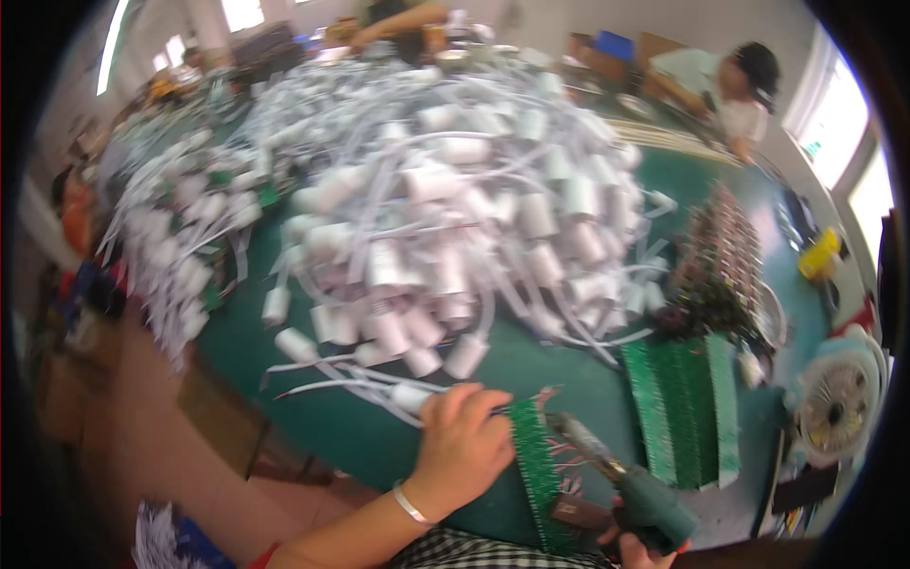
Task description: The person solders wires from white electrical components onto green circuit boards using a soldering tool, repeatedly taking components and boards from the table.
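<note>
My left hand, a bracelet on its wrist, is closed with its fingertips at the upper end of a green circuit-board strip. It grips a white cable, whose white cylinder shows beside the fingers; the exact pinch point is hidden. Thin reddish wires stick out along the strip's right edge. At the lower right my right hand is closed on the handle of a dark green soldering gun. The gun's long metal tip points up and left toward the strip's upper end. A small brown block lies against the strip.
A big heap of white cylinders with cables covers the middle of the green table. More green board strips lie at right, near a wired bundle and a fan. A co-worker sits at the far right; another person's arm shows beyond the heap.
</note>
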`<state>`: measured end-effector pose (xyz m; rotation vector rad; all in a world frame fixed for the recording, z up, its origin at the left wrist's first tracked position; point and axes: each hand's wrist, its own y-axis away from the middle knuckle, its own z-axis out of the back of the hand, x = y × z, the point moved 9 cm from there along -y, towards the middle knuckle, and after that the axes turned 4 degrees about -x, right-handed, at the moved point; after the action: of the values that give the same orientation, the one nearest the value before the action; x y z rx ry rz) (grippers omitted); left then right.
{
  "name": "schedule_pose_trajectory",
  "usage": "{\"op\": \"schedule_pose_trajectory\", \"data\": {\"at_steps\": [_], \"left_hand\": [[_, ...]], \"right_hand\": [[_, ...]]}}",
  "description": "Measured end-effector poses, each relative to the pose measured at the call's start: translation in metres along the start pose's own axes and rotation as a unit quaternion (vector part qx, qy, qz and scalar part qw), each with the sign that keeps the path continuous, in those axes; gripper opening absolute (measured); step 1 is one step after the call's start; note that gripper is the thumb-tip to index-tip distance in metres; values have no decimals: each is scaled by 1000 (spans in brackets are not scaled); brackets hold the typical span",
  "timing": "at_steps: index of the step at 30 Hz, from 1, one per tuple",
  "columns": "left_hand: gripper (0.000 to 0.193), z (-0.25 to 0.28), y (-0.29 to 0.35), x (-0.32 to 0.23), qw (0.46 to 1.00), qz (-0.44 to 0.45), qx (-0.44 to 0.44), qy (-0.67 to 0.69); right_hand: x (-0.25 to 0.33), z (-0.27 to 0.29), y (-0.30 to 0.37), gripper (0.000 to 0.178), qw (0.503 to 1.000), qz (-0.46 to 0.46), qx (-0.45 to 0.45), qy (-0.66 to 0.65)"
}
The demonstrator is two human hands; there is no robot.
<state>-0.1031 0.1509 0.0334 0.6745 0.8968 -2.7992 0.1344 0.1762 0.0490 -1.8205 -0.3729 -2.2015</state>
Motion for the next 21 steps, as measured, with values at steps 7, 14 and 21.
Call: {"op": "schedule_pose_trajectory", "data": {"at_steps": [7,14,21], "left_hand": [[15,11,9,-1,999,7,-35,-22],[27,84,-1,39,987,85,-131,-26],[52,153,32,200,863,388,-113,-303]], "right_hand": [[11,-1,9,31,998,35,-16,-59],[-12,18,18,34,999,-8,-6,-39],[-1,9,15,32,997,17,-6,-72]]}}
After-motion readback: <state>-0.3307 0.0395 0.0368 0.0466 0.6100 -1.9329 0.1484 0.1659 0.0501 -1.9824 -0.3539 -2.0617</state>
